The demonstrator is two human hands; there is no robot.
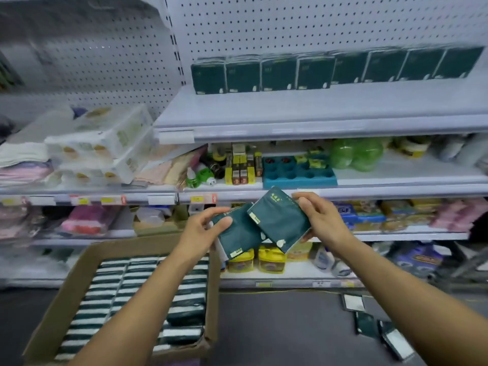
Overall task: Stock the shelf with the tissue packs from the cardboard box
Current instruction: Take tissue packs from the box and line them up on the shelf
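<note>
- Head view: left hand (203, 228) grips one dark green tissue pack (239, 237), fingers curled over its upper edge; right hand (320, 220) pinches a second pack (280, 219) by its right side. Both packs are held in the air, overlapping at the middle, below the upper shelf (317, 112).
- Step in hand, as judged: carrying the packs up to the shelf. Best practice: separate the two, turn each upright, face forward, and set it flush with the standing row of packs (330, 70) at the back.
- Containers: cardboard box (79, 273), lower left, open and filled with packs on edge in tight rows. A blue tray (298, 173) with round sockets, mostly unfilled, sits on the middle shelf.
- Several packs lie loose on the floor (277, 326), lower right.
</note>
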